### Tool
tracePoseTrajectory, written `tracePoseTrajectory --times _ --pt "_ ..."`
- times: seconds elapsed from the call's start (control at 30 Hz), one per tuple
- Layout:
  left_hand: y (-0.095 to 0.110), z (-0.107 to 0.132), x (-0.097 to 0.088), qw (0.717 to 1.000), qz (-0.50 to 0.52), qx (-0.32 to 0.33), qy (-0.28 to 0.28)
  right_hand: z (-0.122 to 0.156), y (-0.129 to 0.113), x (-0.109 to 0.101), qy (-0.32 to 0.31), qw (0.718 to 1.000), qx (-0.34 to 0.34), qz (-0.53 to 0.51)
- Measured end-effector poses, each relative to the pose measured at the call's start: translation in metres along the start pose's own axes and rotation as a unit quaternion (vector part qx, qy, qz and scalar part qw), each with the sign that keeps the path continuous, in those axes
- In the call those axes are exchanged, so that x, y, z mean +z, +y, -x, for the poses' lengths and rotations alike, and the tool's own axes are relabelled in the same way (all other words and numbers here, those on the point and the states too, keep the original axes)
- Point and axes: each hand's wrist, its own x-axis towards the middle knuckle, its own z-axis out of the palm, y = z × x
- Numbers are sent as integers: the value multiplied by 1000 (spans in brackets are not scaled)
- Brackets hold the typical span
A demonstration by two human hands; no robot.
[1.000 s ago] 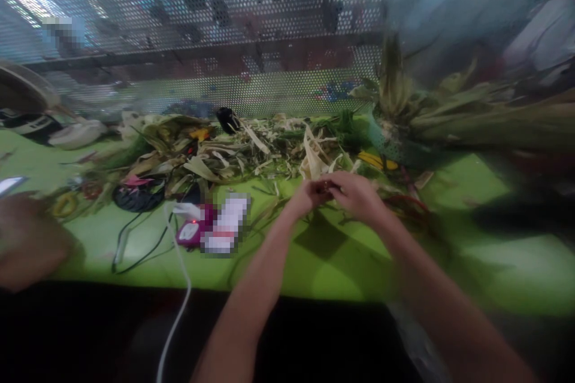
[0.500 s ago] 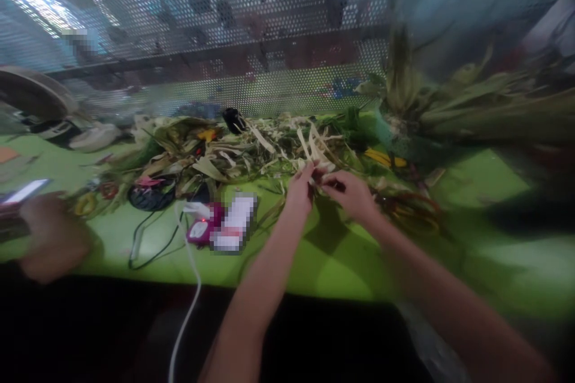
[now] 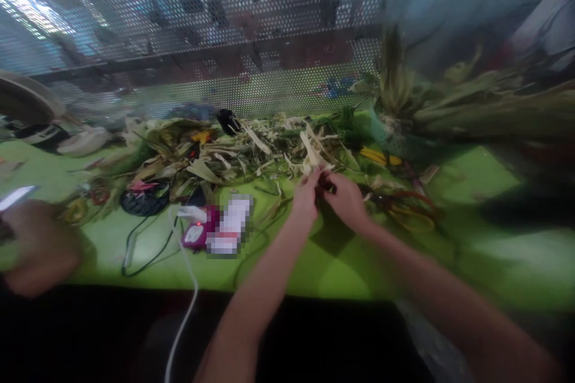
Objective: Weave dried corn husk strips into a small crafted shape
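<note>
Pale husk (image 3: 311,152) between left fingers (image 3: 309,184)

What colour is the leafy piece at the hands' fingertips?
The leafy piece is pale cream, seen best in the head view.

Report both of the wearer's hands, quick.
Left hand: closed, holding the pale dried husk at its lower end.
Right hand: fingers bent in beside the left hand; whether they grip the husk cannot be told.

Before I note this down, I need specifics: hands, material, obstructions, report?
Left hand pinching pale corn husk. Right hand closed at its base. Husk scraps crowd beyond; white cable left, clear of both hands.
</note>
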Motion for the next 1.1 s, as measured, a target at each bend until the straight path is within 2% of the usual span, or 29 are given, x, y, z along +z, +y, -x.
tracePoseTrajectory --times 0.2,0.37,0.47,0.57,0.73,0.8,0.9,0.93,1.0,1.1 --pt "2 0 -3 998 -49 28 12 0 1 -1 -27 999 10 -15" --pt "11 -6 -9 976 -175 123 44 -1 -1 -3 -85 995 43 -29" --pt "15 -11 -13 966 -194 156 66 -3 0 -5 -139 988 43 -46" --pt "17 -14 -15 967 -189 159 66 -5 2 -8 -186 978 39 -82" --pt "20 -13 -15 972 -191 128 42 -9 4 -19 -247 962 25 -117" --pt "21 -13 -16 976 -186 108 18 -11 5 -25 -195 970 20 -144" --pt "20 -14 -17 980 -186 72 -18 -13 7 -31 -16 989 19 -148" --pt "19 -15 -17 981 -184 60 -28 -14 8 -33 23 990 14 -137" --pt "17 -15 -17 983 -174 42 -43 -16 10 -33 28 993 -3 -112" --pt "14 -14 -15 984 -164 35 -62 -18 14 -30 -25 997 -3 -74"
